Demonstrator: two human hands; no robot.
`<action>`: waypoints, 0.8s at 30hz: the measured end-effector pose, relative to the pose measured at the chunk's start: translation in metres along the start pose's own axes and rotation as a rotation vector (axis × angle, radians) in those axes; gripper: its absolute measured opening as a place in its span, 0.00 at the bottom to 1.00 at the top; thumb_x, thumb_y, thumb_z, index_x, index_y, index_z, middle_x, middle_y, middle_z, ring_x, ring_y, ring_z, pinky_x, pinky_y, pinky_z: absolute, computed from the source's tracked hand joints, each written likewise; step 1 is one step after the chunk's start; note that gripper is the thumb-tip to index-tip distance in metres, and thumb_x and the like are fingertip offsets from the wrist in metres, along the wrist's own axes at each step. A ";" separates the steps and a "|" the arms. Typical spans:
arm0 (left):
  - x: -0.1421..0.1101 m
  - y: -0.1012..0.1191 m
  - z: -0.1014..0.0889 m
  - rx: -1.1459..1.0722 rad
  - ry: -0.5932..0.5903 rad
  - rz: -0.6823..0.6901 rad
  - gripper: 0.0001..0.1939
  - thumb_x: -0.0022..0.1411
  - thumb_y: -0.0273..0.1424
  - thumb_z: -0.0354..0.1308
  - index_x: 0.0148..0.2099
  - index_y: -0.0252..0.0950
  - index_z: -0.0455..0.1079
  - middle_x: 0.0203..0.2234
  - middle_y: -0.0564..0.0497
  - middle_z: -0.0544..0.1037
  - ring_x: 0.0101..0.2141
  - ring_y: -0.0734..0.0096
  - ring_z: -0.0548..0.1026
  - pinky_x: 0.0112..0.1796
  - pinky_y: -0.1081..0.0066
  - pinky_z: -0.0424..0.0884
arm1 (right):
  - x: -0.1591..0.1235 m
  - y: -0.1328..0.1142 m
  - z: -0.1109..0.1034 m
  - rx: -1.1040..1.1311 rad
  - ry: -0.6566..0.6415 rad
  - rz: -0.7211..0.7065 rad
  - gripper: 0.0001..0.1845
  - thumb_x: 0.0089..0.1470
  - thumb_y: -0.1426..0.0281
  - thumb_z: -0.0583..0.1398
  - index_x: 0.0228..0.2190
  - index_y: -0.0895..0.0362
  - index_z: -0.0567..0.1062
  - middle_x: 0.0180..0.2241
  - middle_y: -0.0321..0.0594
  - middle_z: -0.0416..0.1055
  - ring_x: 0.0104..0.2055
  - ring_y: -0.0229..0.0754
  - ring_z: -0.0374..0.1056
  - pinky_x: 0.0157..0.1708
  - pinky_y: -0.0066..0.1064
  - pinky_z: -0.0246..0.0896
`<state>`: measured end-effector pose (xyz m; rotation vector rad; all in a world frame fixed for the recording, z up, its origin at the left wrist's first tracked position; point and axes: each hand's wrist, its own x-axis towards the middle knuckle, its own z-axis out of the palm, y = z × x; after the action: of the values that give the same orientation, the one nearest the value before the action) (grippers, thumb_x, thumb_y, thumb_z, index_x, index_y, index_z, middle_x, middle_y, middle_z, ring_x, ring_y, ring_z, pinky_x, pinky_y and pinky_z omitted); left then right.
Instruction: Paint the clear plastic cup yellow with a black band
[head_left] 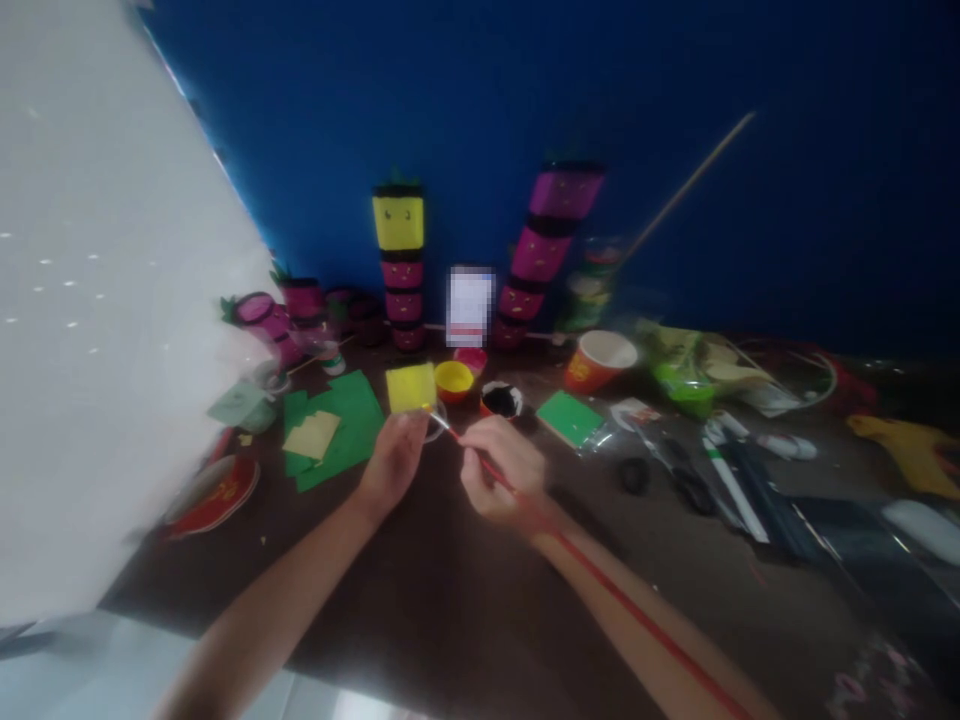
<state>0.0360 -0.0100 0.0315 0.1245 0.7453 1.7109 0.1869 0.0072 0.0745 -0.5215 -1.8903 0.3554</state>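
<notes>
My left hand (397, 455) grips the lower edge of a small yellow-painted piece (411, 385); its fingertips are partly hidden. In my right hand (504, 468) is a thin paintbrush (444, 426) with a reddish handle, pinched between thumb and fingers. Yellow paint shows on the brush tip, which touches or nearly touches the piece's lower right corner. Just right of the piece stands a cup of yellow paint (454, 380), with a cup of pink paint (470, 360) behind it. A paper cup with black paint (501, 400) sits beyond my right hand.
Against the blue wall stand a yellow-topped tower (405, 300) and a leaning magenta tower (538, 250). Green paper (352, 420) lies left, a green square (570, 418) right. Farther right are a red-and-white paper cup (600, 360), scissors (686, 475) and a yellow glue gun (911, 450).
</notes>
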 end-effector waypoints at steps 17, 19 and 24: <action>-0.001 0.007 0.005 -0.086 0.106 -0.137 0.11 0.63 0.29 0.47 0.35 0.30 0.69 0.28 0.45 0.79 0.36 0.71 0.78 0.43 0.75 0.73 | 0.010 -0.006 -0.002 0.034 0.077 0.186 0.07 0.51 0.78 0.54 0.30 0.57 0.71 0.28 0.39 0.71 0.31 0.38 0.69 0.32 0.30 0.66; -0.002 0.007 0.007 -0.090 0.121 -0.137 0.13 0.64 0.29 0.46 0.33 0.30 0.69 0.26 0.46 0.78 0.35 0.72 0.78 0.43 0.75 0.73 | 0.010 -0.006 -0.003 0.053 0.059 0.183 0.07 0.51 0.78 0.55 0.29 0.57 0.71 0.27 0.39 0.70 0.30 0.37 0.69 0.31 0.29 0.65; -0.004 0.008 0.010 -0.094 0.098 -0.125 0.14 0.65 0.29 0.45 0.35 0.29 0.71 0.30 0.44 0.78 0.37 0.73 0.78 0.46 0.76 0.71 | 0.010 -0.006 -0.004 0.066 0.056 0.180 0.07 0.51 0.78 0.54 0.29 0.57 0.71 0.27 0.38 0.70 0.29 0.37 0.68 0.30 0.29 0.65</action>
<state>0.0351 -0.0101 0.0448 -0.0700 0.7280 1.6385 0.1867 0.0068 0.0870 -0.6523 -1.7764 0.5140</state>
